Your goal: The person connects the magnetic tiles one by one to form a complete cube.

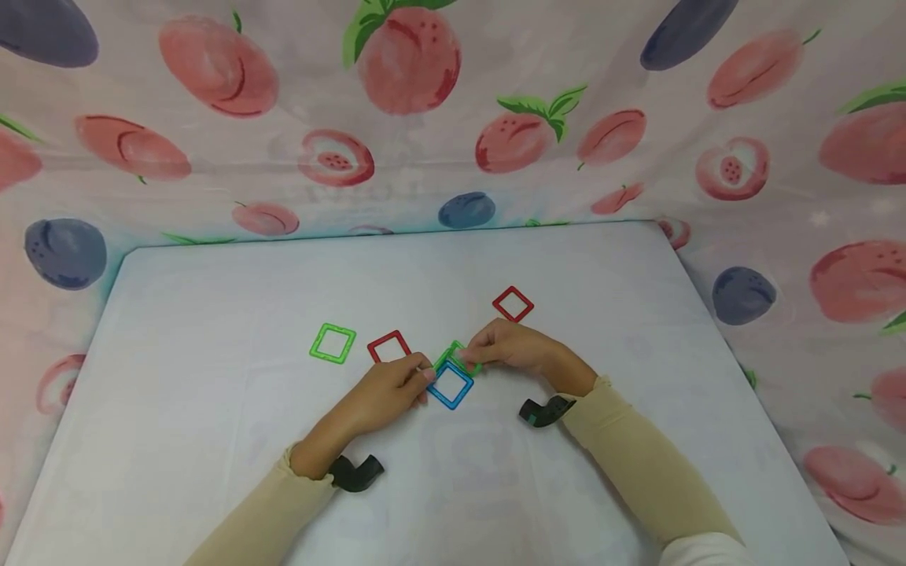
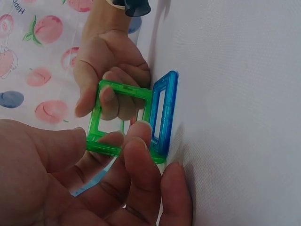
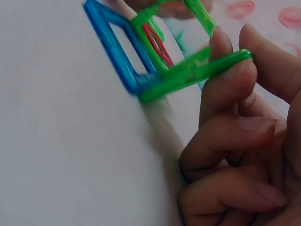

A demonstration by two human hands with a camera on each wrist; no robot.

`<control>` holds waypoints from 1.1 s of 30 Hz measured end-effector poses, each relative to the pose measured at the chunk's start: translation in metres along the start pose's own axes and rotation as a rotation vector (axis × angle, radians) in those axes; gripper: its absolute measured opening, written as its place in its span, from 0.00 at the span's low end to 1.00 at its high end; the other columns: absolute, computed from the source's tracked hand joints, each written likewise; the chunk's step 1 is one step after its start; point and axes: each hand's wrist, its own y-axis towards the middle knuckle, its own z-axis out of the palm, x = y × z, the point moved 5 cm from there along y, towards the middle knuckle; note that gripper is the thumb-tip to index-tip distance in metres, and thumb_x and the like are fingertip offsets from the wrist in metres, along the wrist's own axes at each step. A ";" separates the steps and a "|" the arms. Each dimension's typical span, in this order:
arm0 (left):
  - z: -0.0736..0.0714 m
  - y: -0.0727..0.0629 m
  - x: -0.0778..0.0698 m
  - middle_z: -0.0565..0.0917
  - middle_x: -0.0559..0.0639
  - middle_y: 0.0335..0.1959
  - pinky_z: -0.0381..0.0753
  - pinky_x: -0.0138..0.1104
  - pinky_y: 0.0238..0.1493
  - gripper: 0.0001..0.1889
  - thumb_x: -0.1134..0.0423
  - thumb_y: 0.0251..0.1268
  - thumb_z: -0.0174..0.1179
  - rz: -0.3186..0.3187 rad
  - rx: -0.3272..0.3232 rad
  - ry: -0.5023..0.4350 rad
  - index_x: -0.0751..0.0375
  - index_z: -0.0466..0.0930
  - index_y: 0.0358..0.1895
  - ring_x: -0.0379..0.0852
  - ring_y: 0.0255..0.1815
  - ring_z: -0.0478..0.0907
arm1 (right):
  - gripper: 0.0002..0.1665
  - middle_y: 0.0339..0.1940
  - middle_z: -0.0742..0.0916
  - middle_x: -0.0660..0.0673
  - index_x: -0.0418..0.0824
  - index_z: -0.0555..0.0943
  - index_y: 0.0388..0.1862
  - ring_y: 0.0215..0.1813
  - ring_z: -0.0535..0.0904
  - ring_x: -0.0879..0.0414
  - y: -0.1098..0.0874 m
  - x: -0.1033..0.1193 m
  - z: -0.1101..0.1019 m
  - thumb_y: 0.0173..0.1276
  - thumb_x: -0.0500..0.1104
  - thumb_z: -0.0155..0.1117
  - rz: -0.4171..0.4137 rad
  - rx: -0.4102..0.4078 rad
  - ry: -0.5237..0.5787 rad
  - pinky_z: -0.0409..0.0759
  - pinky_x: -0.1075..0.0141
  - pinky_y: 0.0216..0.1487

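Near the middle of the table, a blue square magnetic tile (image 1: pixel 463 395) is joined to green square tiles (image 2: pixel 124 88). The green tiles meet at an angle, their openings see-through. My left hand (image 1: pixel 385 393) is at the left corner of this group, its thumb and fingers pinching a green tile's edge in the left wrist view. From the other side, my right hand (image 1: pixel 513 346) pinches another green tile (image 3: pixel 202 73) between thumb and index finger. Its other fingers are curled in. In the head view the hands cover part of the green tiles.
A separate green square tile (image 1: pixel 340 328) lies to the left. One red square tile (image 1: pixel 383 339) lies beside my left hand, partly covered by it; another red tile (image 1: pixel 523 295) is beyond my right hand. A fruit-print cloth (image 1: pixel 418 181) hangs behind the white table (image 1: pixel 212 314).
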 end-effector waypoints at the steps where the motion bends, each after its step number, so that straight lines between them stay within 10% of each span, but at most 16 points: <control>1: 0.000 0.000 0.000 0.81 0.47 0.27 0.70 0.33 0.32 0.11 0.54 0.81 0.51 0.003 0.000 0.000 0.55 0.79 0.47 0.40 0.27 0.73 | 0.17 0.22 0.77 0.52 0.36 0.89 0.34 0.33 0.69 0.56 0.001 0.001 0.002 0.74 0.49 0.66 -0.010 0.012 0.001 0.63 0.66 0.34; 33: -0.002 -0.001 0.000 0.82 0.49 0.26 0.70 0.34 0.33 0.16 0.49 0.82 0.49 -0.087 0.007 -0.077 0.52 0.75 0.60 0.42 0.26 0.73 | 0.11 0.33 0.84 0.49 0.36 0.86 0.45 0.40 0.75 0.56 0.001 -0.001 0.005 0.74 0.42 0.66 -0.188 0.081 0.000 0.74 0.67 0.42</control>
